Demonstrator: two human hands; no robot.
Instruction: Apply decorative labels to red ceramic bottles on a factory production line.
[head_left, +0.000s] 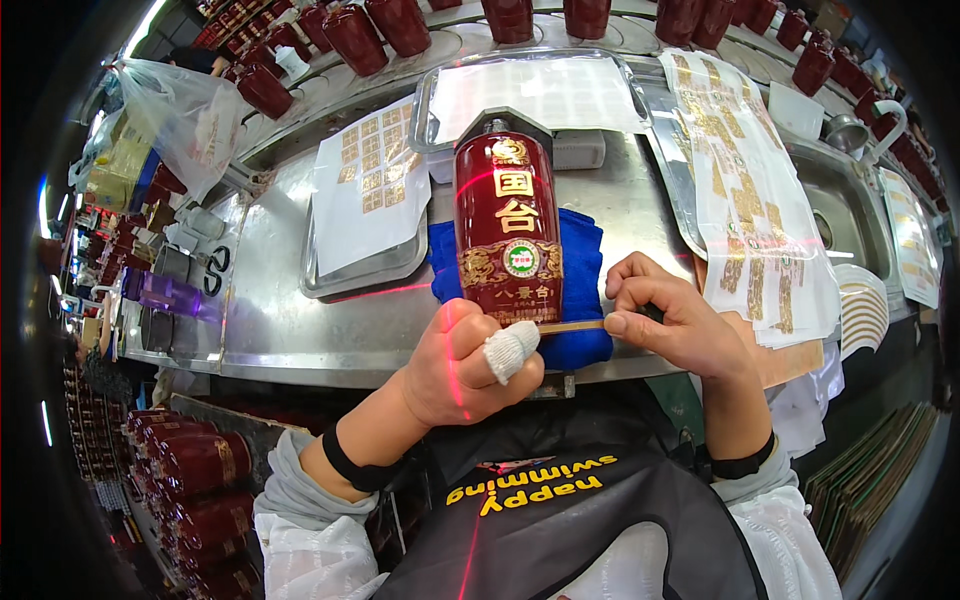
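Note:
A dark red bottle [506, 225] with gold characters and a round label lies on a blue cloth [583, 290] on the steel table, its base toward me. My left hand [465, 365] grips the bottle's base; its thumb wears a white fabric cot. My right hand [675, 320] pinches a thin gold label strip [572, 325] and holds it against the lower edge of the bottle, the strip stretched between both hands.
Metal trays [360, 270] hold sheets of gold stickers [372, 170]. More gold label sheets [745, 190] lie at the right beside a sink [850, 210]. Several red bottles [355, 35] line the far conveyor; others stand at lower left [195, 465]. Scissors [215, 270] rest at left.

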